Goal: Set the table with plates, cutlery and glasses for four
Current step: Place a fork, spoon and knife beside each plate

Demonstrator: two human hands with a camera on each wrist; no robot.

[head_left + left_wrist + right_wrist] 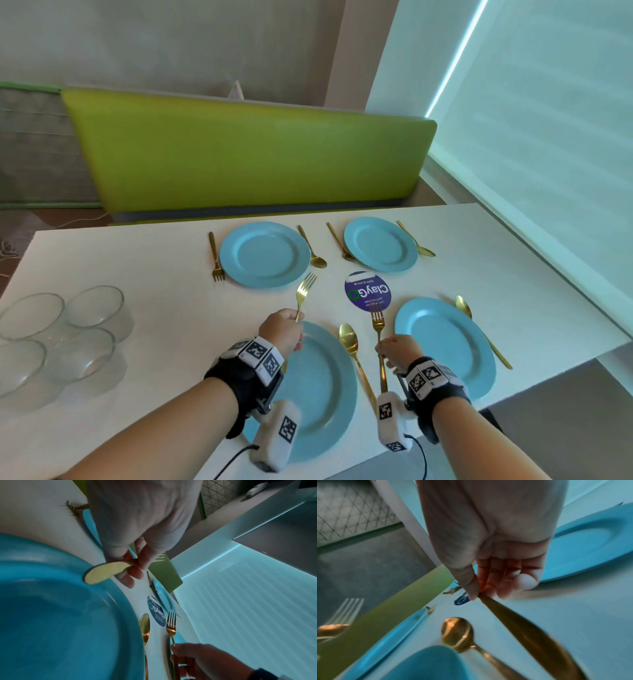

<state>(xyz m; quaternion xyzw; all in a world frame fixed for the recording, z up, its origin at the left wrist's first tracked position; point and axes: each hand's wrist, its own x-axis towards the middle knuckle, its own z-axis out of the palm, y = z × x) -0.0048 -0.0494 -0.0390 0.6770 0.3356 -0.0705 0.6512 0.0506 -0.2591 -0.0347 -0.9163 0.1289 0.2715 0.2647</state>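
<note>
Several blue plates lie on the white table [154, 274]. My left hand [282, 330] pinches a gold fork [303, 291] above the near left plate [318, 387], tines pointing away; its handle end [106, 573] shows over the plate rim [68, 601] in the left wrist view. My right hand [397, 351] grips a second gold fork [378, 329] between the near left plate and the near right plate [445, 346]; its handle [522, 628] runs toward the right wrist camera. A gold spoon [352, 349] lies right of the near left plate. The two far plates [265, 253] [380, 245] each have a fork and spoon.
Several clear glasses [61, 332] stand in a cluster at the table's left. A round purple sticker [367, 291] sits mid-table. A green bench back [246, 154] runs behind the far edge. A window blind [531, 120] is at the right. A gold spoon [479, 329] lies right of the near right plate.
</note>
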